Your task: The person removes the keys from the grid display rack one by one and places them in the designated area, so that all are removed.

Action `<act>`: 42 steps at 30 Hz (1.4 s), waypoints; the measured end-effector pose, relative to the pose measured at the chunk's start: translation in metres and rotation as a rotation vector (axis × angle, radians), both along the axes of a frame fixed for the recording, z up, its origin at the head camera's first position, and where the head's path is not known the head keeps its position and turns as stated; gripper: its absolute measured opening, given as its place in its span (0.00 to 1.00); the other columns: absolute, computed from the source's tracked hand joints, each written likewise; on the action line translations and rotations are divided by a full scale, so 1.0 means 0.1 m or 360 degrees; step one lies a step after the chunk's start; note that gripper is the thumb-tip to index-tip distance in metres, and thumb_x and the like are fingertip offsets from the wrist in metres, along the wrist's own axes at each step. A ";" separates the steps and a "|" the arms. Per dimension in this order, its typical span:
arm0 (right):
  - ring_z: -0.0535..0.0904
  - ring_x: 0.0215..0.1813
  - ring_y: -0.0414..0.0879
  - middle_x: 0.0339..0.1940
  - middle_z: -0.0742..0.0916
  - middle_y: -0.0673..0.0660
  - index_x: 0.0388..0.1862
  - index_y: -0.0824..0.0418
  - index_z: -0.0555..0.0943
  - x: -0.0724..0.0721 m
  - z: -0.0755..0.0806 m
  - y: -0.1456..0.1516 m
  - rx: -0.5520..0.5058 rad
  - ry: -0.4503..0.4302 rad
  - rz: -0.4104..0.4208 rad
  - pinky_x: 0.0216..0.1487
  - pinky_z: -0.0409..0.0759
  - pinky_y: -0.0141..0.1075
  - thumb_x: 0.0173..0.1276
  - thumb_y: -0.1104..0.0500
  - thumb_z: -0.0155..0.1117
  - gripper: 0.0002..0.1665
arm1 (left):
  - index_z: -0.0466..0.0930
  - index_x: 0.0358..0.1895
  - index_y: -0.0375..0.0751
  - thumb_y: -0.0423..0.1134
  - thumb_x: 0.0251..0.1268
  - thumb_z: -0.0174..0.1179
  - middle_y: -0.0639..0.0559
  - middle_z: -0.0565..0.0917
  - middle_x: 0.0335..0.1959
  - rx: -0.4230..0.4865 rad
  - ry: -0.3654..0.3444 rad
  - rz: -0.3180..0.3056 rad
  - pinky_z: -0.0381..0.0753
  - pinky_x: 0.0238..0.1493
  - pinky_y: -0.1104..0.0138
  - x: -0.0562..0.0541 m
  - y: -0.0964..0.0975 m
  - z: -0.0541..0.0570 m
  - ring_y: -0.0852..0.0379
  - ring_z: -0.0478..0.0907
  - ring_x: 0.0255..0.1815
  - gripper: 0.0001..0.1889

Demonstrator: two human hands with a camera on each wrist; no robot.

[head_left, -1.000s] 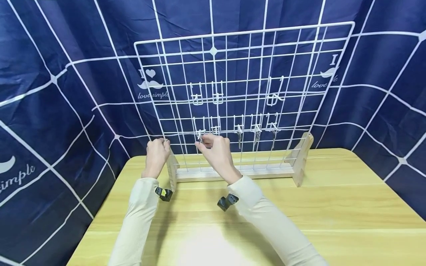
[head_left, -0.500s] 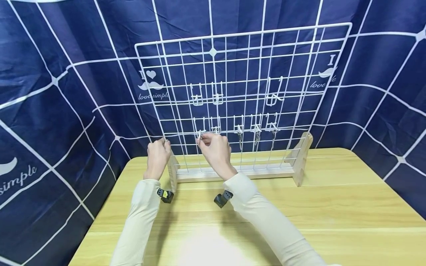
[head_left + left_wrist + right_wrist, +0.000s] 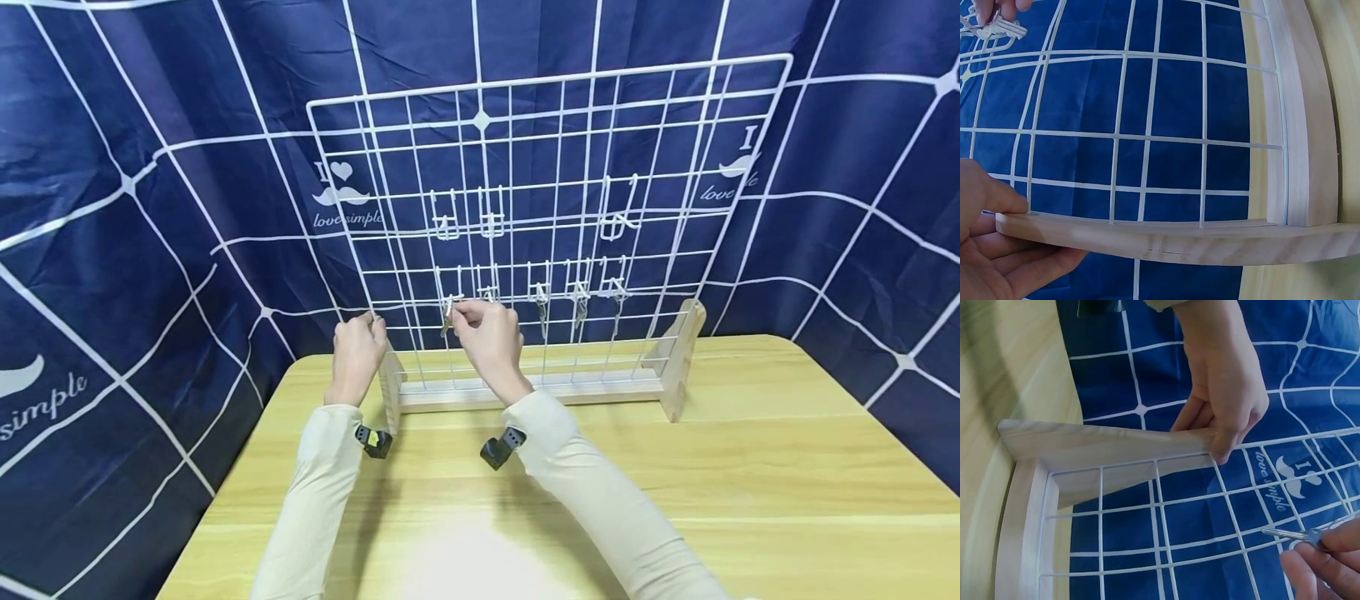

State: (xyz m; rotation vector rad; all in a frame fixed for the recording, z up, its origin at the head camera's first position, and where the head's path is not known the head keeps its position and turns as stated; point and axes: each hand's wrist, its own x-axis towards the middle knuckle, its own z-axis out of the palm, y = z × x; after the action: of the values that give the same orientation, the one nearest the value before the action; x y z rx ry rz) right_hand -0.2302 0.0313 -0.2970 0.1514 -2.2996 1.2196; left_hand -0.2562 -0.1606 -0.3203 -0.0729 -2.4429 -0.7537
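My left hand (image 3: 357, 354) grips the top of the left wooden side support (image 3: 1147, 240) of a white wire grid (image 3: 551, 77), thumb on one face and fingers on the other. With thumb and fingers, my right hand (image 3: 489, 342) pinches a small metal key (image 3: 1285, 534) at the leftmost hook (image 3: 450, 298) of the grid's lower row. Its blade points down below the hook in the head view. Whether its ring sits fully on the hook is hidden. My right fingers (image 3: 1341, 540) cover the key's head in the right wrist view.
Farther right in the lower row, keys (image 3: 581, 308) hang from several hooks. Hooks (image 3: 492, 223) also sit on an upper row. The grid stands in a wooden base (image 3: 525, 392) on a wood-grain table (image 3: 750, 467). Blue curtain (image 3: 187, 167) surrounds the table's back and sides.
My right hand has shifted slightly right of the leftmost hook, and the key below that hook has come into clearer sight. My left hand keeps its grip on the support.
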 end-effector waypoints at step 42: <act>0.84 0.25 0.43 0.23 0.88 0.51 0.33 0.60 0.88 0.47 -0.04 0.52 -0.0067 0.0116 0.0349 0.36 0.79 0.40 0.63 0.61 0.67 0.05 | 0.82 0.34 0.28 0.35 0.66 0.50 0.32 0.84 0.29 0.0049 0.0008 -0.0012 0.76 0.41 0.45 0.02 0.00 0.01 0.29 0.80 0.36 0.13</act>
State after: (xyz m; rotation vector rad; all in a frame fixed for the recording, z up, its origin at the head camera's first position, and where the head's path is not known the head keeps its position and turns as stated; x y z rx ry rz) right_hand -0.1834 0.0834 -0.3013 0.4351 -2.2377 1.3453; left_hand -0.2537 -0.1605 -0.3195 -0.0720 -2.4269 -0.7929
